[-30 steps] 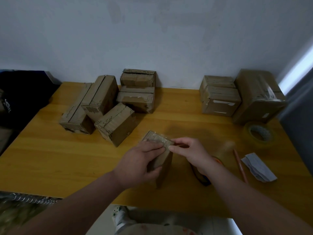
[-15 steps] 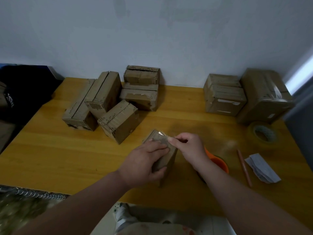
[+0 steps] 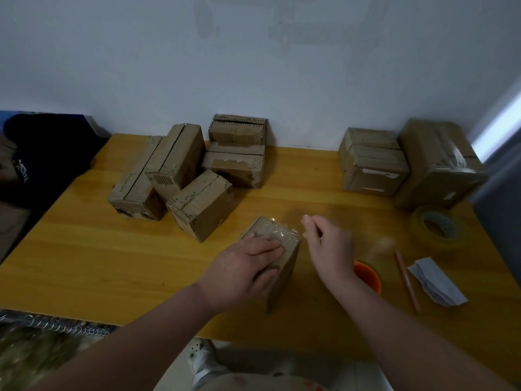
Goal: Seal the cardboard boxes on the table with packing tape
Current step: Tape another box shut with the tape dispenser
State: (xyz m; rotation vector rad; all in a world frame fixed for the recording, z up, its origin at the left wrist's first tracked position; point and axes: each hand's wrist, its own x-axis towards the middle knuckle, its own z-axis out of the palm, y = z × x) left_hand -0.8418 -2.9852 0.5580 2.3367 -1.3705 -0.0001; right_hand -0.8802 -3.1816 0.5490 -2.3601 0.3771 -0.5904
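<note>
A small cardboard box (image 3: 284, 273) stands upright on the yellow wooden table (image 3: 84, 249), near the front middle. Shiny clear tape (image 3: 277, 229) covers its top. My left hand (image 3: 242, 269) holds this box, fingers laid flat across the top and thumb down the near side. My right hand (image 3: 329, 249) hovers just right of the box top without touching it. Its fingers are curled and thumb and forefinger are close together; whether they pinch a strip of tape is not visible. An orange tape dispenser (image 3: 369, 277) sits partly hidden behind my right wrist.
Several small cardboard boxes (image 3: 174, 176) are piled at the back left. Two stacked boxes (image 3: 372, 165) and a larger taped box (image 3: 439, 165) stand at the back right. A tape roll (image 3: 438, 228), a pencil (image 3: 407, 280) and folded paper (image 3: 437, 280) lie on the right.
My right hand left the box top, where it was pinching the tape, and moved a little to the right. My left hand stays on the box, fingers now flatter on top.
</note>
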